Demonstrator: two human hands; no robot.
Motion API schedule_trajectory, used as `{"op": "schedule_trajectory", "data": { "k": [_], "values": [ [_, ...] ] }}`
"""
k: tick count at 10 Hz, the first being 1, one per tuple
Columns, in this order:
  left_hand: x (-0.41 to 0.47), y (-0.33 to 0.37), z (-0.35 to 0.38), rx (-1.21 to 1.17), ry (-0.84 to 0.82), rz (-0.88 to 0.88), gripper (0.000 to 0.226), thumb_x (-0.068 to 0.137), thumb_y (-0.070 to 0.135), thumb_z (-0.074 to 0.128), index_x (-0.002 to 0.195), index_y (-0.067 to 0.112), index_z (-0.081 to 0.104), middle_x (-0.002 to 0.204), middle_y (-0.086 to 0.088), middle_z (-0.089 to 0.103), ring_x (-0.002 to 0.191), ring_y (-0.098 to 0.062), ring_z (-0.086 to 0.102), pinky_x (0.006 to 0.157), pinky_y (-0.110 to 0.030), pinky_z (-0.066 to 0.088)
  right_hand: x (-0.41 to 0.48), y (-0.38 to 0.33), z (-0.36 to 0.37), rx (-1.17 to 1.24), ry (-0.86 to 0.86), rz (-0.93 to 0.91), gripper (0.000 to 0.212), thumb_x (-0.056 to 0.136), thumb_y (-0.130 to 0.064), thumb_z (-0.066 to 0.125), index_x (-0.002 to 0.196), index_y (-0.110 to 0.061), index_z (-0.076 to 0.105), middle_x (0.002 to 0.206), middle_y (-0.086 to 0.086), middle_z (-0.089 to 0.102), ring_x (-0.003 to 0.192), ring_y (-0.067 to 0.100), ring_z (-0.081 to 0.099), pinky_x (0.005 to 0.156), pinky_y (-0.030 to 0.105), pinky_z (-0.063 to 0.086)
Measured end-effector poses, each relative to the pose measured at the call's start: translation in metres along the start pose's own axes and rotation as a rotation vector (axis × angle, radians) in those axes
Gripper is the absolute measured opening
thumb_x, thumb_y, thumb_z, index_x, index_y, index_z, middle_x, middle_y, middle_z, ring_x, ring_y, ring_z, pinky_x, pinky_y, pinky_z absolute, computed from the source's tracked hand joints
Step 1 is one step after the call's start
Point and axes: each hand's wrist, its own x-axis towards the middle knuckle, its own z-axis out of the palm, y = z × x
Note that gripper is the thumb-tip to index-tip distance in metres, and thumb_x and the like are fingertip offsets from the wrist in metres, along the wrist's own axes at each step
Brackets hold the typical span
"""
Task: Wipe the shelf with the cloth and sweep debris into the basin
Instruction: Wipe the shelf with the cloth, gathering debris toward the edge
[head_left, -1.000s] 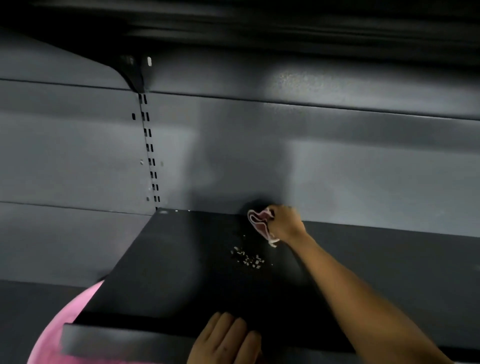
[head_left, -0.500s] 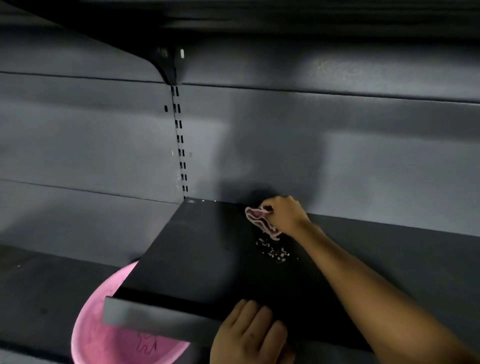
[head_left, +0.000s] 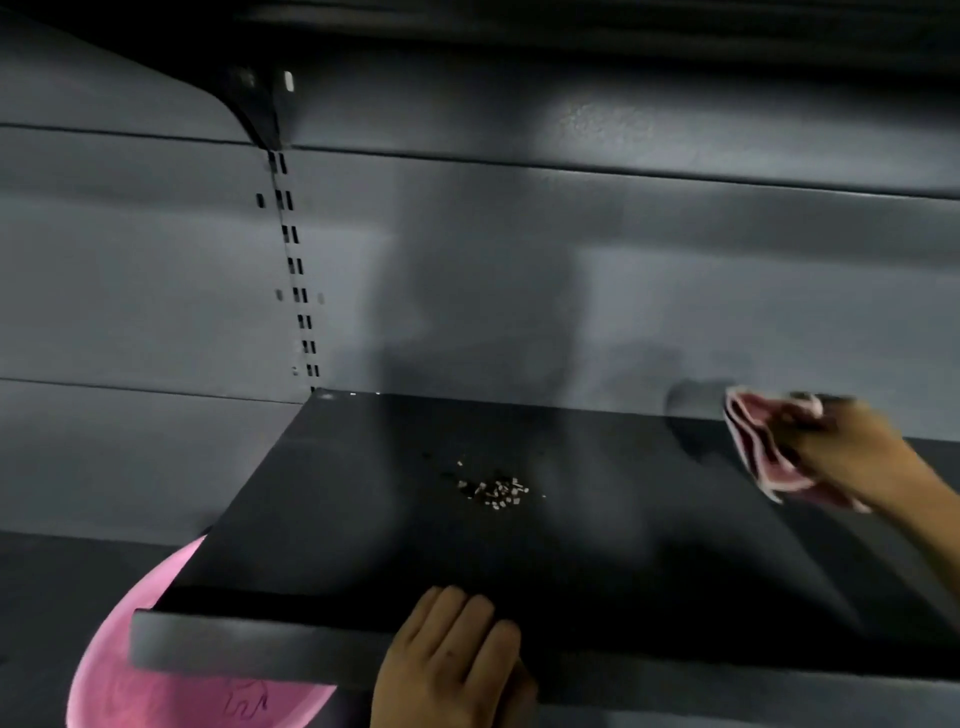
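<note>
Fingers of my right hand (head_left: 852, 457) grasp the cloth (head_left: 763, 447) at the back of the shelf (head_left: 337, 519). The debris (head_left: 493, 489) lies at nine o'clock from it, the basin (head_left: 130, 670) farther at eight. My left hand (head_left: 452, 660) rests released on the front edge.

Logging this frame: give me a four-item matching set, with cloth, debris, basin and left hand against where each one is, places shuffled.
Things
1. cloth
2. debris
3. basin
4. left hand

Places
A. rests on the front edge of the shelf
B. below the shelf's front left corner, partly hidden by it
C. gripped by the right hand at the shelf's right rear
D. small pile in the middle of the shelf top

Pairs: 1-C, 2-D, 3-B, 4-A
</note>
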Motion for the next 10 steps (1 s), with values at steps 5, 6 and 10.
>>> {"op": "schedule_trajectory", "data": {
  "k": [5, 6, 10],
  "values": [
    [0.002, 0.003, -0.007, -0.031, 0.008, -0.026, 0.007, 0.083, 0.017, 0.047, 0.076, 0.017, 0.048, 0.061, -0.005, 0.050, 0.061, -0.019, 0.039, 0.060, -0.029, 0.044, -0.029, -0.076, 0.124, -0.410, -0.066, -0.430, 0.027, 0.091, -0.029, 0.044, 0.106, -0.015, 0.062, 0.111, 0.007, 0.064, 0.113, 0.027, 0.053, 0.097, 0.036, 0.034],
    [0.002, 0.001, -0.008, -0.018, -0.024, -0.010, 0.019, 0.093, 0.026, 0.039, 0.079, 0.017, 0.048, 0.072, -0.002, 0.047, 0.065, -0.018, 0.040, 0.063, -0.026, 0.042, -0.020, -0.099, 0.153, -0.393, -0.125, -0.468, 0.026, 0.091, -0.022, 0.045, 0.113, -0.014, 0.057, 0.116, 0.008, 0.060, 0.113, 0.025, 0.051, 0.098, 0.033, 0.035],
    [0.005, 0.004, -0.009, 0.000, -0.010, -0.024, 0.010, 0.076, 0.016, 0.054, 0.073, 0.015, 0.044, 0.059, -0.005, 0.046, 0.060, -0.019, 0.036, 0.060, -0.027, 0.037, -0.006, -0.033, 0.125, -0.464, -0.131, -0.308, 0.040, 0.087, -0.042, 0.049, 0.126, -0.044, 0.047, 0.133, 0.000, 0.048, 0.121, 0.031, 0.043, 0.103, 0.040, 0.035]
  ]
}}
